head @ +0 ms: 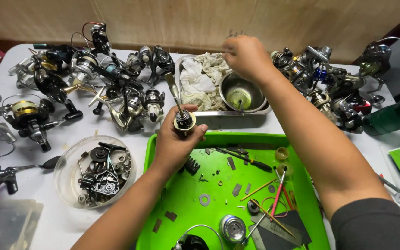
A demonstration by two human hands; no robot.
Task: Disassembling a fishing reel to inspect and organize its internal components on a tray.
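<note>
In the middle of the frame we see the left hand (174, 141) wrapped around a small round reel part (184, 120). The fingers curl shut on it, and a thin metal shaft with a handle sticks up from it toward the top.

Above it, near the top middle, the right hand (245, 56) is closed around something thin. We cannot tell what it is pinching. This hand hangs over a steel tray (228, 119). In the tray we count one round metal bowl (242, 92) with a little yellow liquid in it, and a bunch of crumpled white rags (201, 79) beside the bowl.

At the bottom of the frame there is one green plastic tray (218, 139). The reel part is held just over its top left edge. Inside the tray lie one silver spool (232, 228), one flat washer (204, 200), one black spring (192, 165), a screwdriver (246, 160), a few thin sticks and many tiny flat bits.

At the lower left sits one clear round tub (65, 159). It is full of dark gears and small reel parts, too many to count.

Many fishing reels (93, 78) lie in a pile at the upper left, and more reels (329, 88) lie at the upper right. They are too tangled to count exactly.
</note>
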